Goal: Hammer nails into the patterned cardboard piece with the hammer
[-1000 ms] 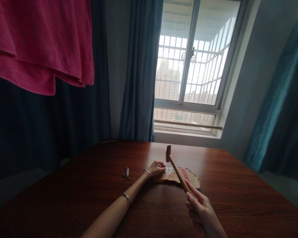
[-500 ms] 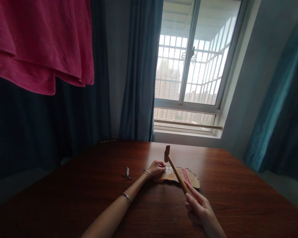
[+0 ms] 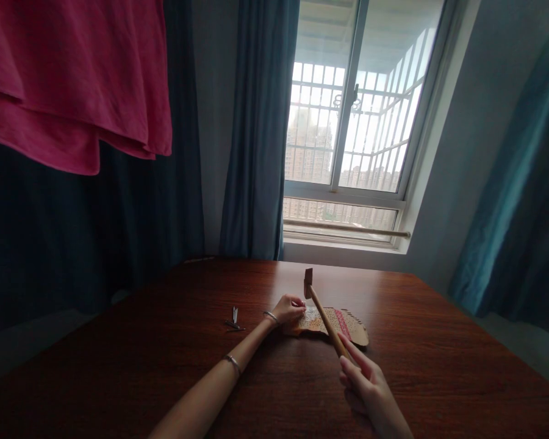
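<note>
My right hand [image 3: 369,385] grips the wooden handle of a hammer [image 3: 327,324], its head raised just to the right of my left fingertips. Over the left end of a flat tan piece [image 3: 355,333] my left hand [image 3: 288,309] is closed in a pinch. Whatever is between those fingers is too small to make out. Many small dark dots, a pinkish-red band and a notched right edge mark the tan piece. It lies on the table, partly hidden by my left hand and the handle. Several thin metal rods, like nails [image 3: 235,322], lie left of my left hand.
A brown wooden table [image 3: 421,366] spreads beneath everything. Behind it are a barred window [image 3: 343,140] and a blue curtain [image 3: 256,152]. A pink cloth [image 3: 82,79] hangs at the upper left, and another curtain [image 3: 498,213] hangs on the right.
Almost nothing differs. My right hand has shifted very slightly left with the hammer, while my left hand keeps its place on the tan piece.
</note>
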A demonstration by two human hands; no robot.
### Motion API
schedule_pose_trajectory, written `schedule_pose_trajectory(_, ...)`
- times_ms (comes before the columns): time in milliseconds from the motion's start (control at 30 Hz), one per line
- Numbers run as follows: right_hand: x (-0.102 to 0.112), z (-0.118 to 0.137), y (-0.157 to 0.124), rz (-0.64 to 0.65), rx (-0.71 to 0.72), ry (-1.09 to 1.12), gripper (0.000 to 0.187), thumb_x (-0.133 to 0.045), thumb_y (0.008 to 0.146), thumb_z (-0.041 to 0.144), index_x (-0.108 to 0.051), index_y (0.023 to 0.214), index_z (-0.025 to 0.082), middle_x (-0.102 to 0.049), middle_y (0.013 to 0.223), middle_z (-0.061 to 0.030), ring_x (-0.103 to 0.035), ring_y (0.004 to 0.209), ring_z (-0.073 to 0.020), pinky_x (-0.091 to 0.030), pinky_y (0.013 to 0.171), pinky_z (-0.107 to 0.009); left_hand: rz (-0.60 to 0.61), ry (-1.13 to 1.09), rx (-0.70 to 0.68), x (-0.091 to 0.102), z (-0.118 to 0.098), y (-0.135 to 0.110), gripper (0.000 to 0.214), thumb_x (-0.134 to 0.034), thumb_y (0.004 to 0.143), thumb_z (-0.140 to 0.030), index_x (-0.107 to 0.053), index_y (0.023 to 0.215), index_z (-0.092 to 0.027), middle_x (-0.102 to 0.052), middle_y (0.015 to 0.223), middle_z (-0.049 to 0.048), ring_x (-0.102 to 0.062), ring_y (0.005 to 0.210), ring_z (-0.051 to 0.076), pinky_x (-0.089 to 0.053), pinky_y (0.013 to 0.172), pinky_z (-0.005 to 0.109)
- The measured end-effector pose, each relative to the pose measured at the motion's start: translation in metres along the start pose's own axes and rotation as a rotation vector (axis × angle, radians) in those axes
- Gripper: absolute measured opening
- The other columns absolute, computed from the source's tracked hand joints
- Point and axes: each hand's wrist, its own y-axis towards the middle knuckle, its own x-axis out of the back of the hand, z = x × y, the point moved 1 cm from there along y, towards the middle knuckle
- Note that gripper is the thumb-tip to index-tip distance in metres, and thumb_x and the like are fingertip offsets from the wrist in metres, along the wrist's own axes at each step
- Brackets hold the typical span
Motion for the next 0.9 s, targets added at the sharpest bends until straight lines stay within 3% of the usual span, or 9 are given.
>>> schedule_pose_trajectory(500, -0.001, -0.001, -0.002, -0.008, 0.003, 0.030, 0.085, -0.064, 0.068, 0.050, -0.025, 0.138, 0.019, -0.042, 0.054, 0.0082, -0.020, 0.032, 0.0010, -0.010, 0.030, -0.012, -0.019, 0.082, -0.004, -0.003, 0.007, 0.002, 0.024, -0.060, 0.066, -0.033, -0.070, 0.073, -0.012, -0.068, 0.077, 0.0038, -0.060, 0.071, 0.014, -0.045, 0.066, 0.021)
schedule_pose_trajectory(900, 0.000, -0.004, -0.004, 0.025, 0.005, 0.011, 0.087, -0.066, 0.066, 0.051, -0.030, 0.136, 0.015, -0.039, 0.050, 0.0094, -0.016, 0.033, 0.0016, -0.010, 0.031, -0.012, 0.025, 0.097, 0.032, 0.002, -0.007, -0.002, 0.021, -0.059, 0.067, -0.030, -0.070, 0.072, -0.013, -0.068, 0.075, 0.0024, -0.059, 0.072, 0.014, -0.043, 0.064, 0.021)
